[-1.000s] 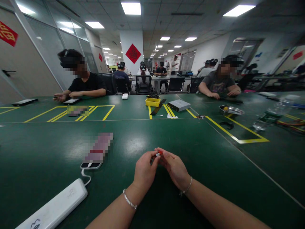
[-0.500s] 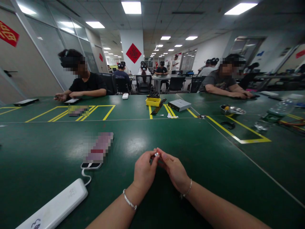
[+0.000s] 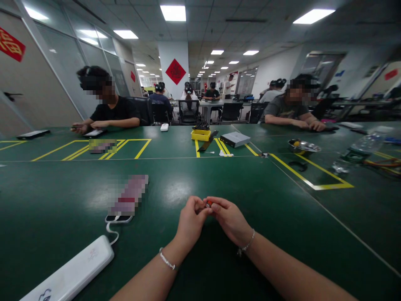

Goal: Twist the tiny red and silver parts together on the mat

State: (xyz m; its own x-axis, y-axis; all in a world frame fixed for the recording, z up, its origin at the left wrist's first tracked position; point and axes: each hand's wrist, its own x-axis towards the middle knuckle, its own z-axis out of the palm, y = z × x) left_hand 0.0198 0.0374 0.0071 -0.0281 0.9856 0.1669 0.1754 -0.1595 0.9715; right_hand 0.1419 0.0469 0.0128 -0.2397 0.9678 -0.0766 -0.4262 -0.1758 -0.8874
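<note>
Between my fingertips is a tiny orange-red object with a silvery or white part [image 3: 209, 204], too small and too covered to name. My left hand [image 3: 191, 217] pinches it from the left with thumb and forefinger. My right hand [image 3: 231, 218] grips it from the right, its fingers pressed together and its thumb against the piece. The two hands meet just above the green table [image 3: 169, 184]. To the left of my hands lies a phone [image 3: 133, 194], partly blurred out, with a white cable running to a white power bank [image 3: 75, 271].
Farther back stand a yellow bin [image 3: 201, 134] with dark items, a grey box [image 3: 234, 139] and a metal bowl [image 3: 303, 146]. A clear plastic bottle [image 3: 360, 148] is at the right. Yellow tape marks the table. Two people sit across from me.
My fingers have shifted around the small piece, and more of its orange-red part shows now. Both hands stay almost in the same place.
</note>
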